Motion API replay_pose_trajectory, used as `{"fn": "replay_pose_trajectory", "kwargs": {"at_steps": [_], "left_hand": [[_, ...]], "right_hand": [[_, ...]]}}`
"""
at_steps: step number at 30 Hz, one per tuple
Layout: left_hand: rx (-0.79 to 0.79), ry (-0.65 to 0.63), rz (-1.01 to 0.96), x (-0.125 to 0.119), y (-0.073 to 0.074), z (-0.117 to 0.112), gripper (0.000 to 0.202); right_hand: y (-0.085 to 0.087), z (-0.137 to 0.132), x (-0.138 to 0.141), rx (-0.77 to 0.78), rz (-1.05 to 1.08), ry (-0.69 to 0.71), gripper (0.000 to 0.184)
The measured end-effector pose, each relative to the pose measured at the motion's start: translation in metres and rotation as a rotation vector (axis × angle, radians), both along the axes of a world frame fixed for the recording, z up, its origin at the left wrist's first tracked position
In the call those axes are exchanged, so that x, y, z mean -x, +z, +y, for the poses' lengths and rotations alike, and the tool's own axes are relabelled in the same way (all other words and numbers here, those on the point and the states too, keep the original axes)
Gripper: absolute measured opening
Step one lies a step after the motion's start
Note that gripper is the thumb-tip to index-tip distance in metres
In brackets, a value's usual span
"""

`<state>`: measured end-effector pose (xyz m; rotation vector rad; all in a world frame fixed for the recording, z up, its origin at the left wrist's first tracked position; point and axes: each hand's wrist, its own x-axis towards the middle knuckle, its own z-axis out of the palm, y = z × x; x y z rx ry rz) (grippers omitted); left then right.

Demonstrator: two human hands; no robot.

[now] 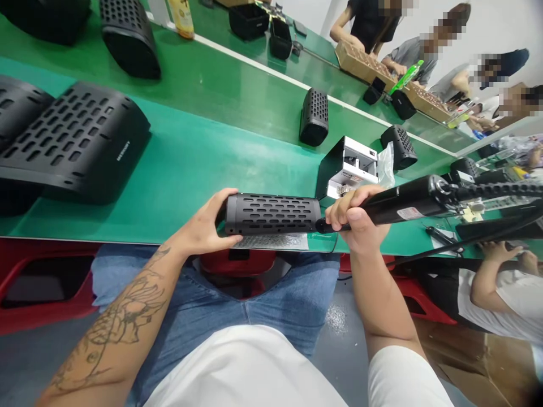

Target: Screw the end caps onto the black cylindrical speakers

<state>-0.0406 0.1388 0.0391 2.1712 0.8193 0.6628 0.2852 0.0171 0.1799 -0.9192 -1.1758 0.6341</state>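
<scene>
A black housing with rows of slots (274, 215) lies lengthwise near the front edge of the green table. My left hand (212, 223) grips its left end, thumb on the near side and fingers on the far side. In my right hand (356, 217) is a black electric screwdriver (403, 200), held almost level with its cable trailing off to the right. The screwdriver's front end meets the housing's right end; the bit and any screw are hidden. Just beyond my right hand stands a black and silver screw feeder (350, 167).
Larger slotted housings (80, 135) stand at the left. Other housings (314, 116) stand on the green belt (237, 93) beyond the table. Bubble wrap (275, 242) lies at the front edge. Co-workers (369, 28) sit across the line, and another person (496, 282) is at my right.
</scene>
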Motion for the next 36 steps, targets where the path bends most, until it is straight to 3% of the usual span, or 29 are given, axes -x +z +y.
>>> {"fn": "replay_pose_trajectory", "kwargs": {"at_steps": [8,18,25,28,32,34,36], "left_hand": [[-0.047,0.003,-0.001,0.001,-0.007,-0.001,0.107],[-0.023,-0.015,-0.025,0.001,-0.008,0.001,0.112],[-0.087,-0.011,-0.048,0.004,-0.017,-0.005,0.113],[-0.142,-0.011,-0.045,0.005,-0.024,-0.008,0.112],[-0.155,-0.006,-0.039,0.005,-0.028,-0.011,0.114],[-0.15,0.007,-0.042,0.005,-0.028,-0.011,0.114],[-0.148,0.01,-0.046,0.005,-0.026,-0.011,0.112]], "right_hand": [[-0.003,0.0,0.001,0.005,0.026,0.023,0.053],[-0.007,0.003,-0.002,0.027,0.014,0.184,0.052],[-0.008,-0.009,-0.008,0.009,-0.019,0.195,0.047],[0.003,-0.002,-0.035,-0.04,0.013,0.038,0.049],[0.006,0.032,-0.094,-0.221,0.0,-0.432,0.053],[-0.003,0.047,-0.116,-0.231,-0.045,-0.5,0.058],[-0.015,0.056,-0.127,-0.189,-0.077,-0.472,0.065]]}}
